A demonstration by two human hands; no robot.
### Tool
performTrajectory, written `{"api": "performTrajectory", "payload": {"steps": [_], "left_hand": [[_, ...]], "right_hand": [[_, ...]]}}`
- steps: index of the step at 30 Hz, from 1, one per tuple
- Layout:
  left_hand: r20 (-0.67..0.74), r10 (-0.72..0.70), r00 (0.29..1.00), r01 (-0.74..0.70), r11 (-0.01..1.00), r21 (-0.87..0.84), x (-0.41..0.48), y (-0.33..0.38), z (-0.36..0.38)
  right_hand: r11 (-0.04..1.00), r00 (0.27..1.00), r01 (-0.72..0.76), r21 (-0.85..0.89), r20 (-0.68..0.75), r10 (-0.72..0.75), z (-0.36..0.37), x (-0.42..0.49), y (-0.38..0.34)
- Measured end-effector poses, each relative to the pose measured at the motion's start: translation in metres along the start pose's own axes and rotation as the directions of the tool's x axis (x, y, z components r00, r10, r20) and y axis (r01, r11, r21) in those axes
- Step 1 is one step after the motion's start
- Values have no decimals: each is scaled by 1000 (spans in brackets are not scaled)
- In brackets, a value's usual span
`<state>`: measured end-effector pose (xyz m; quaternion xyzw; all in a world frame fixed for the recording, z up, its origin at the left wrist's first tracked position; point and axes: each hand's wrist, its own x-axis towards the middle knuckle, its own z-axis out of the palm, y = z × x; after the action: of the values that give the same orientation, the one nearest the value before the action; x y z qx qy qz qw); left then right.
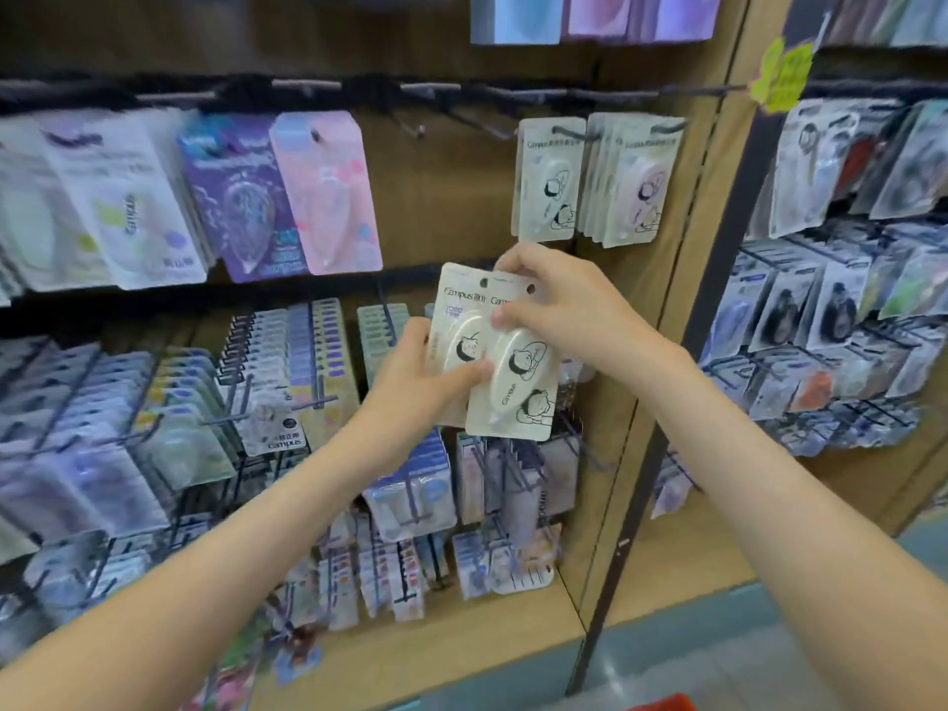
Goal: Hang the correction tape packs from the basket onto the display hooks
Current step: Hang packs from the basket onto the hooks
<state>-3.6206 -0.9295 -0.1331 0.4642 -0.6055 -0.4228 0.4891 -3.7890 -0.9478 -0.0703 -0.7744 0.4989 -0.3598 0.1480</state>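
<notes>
left hand (410,387) | right hand (564,310) | holding packs (518,390) | upright, tips down

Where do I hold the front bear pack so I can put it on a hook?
Probably pinch the front bear pack on its flat card top, beside the hang hole, coming from the right as the right hand does. The card is thin and upright there, the plastic bubble below is rounded, and the hole is left free for a hook.
</notes>
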Motion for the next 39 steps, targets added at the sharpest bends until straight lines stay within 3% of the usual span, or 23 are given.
{"api": "performTrajectory", "payload": {"steps": [2, 5, 10, 14, 23, 33, 39], "left_hand": [[-20, 15, 1000, -16, 1000, -26, 12, 8, 5], [-74, 48, 996, -52, 996, -66, 29, 15, 17], [-129, 106, 986, -126, 980, -154, 55, 30, 44], [-130, 149, 980, -164, 980, -115, 69, 40, 60], [-237, 126, 963, -166, 974, -157, 90, 39, 53], [-248, 75, 966, -128, 970, -205, 99, 34, 36], [-259, 58, 964, -118, 968, -220, 99, 30, 29]], "right_hand": [[999, 977, 23, -36, -210, -30, 1, 6, 8], [1000, 884, -10, 9, -467, 14, -1, 2, 20], [988, 936, -39, 148, -341, 88, -9, 3, 29], [972, 923, 20, 234, -378, 72, -26, 16, 41], [983, 890, 31, 183, -452, 56, -45, 53, 67], [988, 872, 107, 110, -487, -40, -41, 65, 77], [982, 838, 120, 148, -546, -20, -39, 72, 71]]}}
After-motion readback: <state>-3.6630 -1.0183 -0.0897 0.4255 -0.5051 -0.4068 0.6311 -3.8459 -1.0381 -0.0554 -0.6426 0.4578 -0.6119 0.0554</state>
